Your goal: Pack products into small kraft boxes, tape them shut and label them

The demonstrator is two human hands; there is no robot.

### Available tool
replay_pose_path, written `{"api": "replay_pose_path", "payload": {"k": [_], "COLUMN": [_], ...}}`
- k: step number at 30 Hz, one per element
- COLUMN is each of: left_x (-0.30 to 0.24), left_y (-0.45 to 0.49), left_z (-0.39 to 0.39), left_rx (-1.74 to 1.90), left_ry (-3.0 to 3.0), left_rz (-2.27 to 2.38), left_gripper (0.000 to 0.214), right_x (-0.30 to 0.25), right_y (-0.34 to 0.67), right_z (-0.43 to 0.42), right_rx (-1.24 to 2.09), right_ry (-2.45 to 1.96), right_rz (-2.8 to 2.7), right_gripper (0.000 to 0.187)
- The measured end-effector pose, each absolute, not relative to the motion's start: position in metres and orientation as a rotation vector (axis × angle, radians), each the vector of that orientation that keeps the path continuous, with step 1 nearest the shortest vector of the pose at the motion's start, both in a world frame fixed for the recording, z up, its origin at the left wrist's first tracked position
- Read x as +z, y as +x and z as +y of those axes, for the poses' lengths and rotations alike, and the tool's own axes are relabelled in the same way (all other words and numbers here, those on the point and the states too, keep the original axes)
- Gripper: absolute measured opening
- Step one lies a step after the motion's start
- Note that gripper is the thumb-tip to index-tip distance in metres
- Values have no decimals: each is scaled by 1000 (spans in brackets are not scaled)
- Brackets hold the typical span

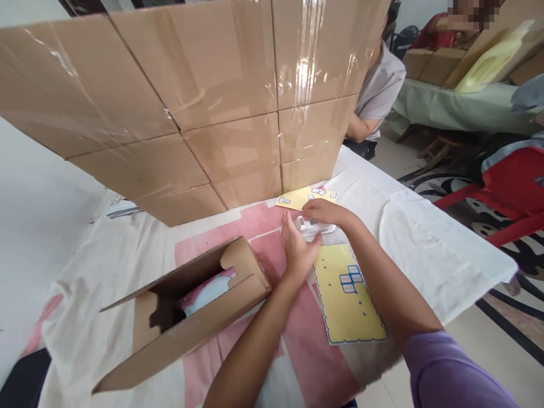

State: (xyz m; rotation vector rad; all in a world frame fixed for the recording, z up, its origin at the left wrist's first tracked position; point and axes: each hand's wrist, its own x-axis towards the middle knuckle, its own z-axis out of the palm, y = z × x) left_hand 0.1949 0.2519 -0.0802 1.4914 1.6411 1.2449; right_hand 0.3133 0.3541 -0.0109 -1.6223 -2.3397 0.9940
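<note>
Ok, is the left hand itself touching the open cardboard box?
Apart. The head view shows a strip of pink-and-white cloth between the left hand and the nearest end of the open cardboard box.

My left hand (298,247), thumb spread, is at the white case (326,229), my right hand (325,211) over it, between the near card (340,314) and the far card (297,199); to my left, an open box (232,303) holds a packet (210,292)

White object (315,228), partly hidden, between the hands (298,250)
</note>
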Motion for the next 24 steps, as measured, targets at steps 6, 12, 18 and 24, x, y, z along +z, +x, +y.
{"api": "replay_pose_path", "payload": {"k": [6,12,18,24], "left_x": [-86,-87,-90,-87], "left_y": [182,185,185,184], "left_z": [269,265,266,267], "left_rx": [1205,1203,1252,1397], "left_ry": [1503,1553,1581,1589], "left_rz": [1541,1616,1594,1473], "left_gripper": [72,71,68,54], "right_x": [-14,-14,-3,-3], "right_y": [314,320,323,333], "right_z": [357,359,356,355], "right_rx": [1110,1289,1429,1379], "right_ry": [-1470,-1352,-1331,-1288], "right_rz": [-2296,-2230,-2156,-2240], "right_gripper": [14,14,20,25]}}
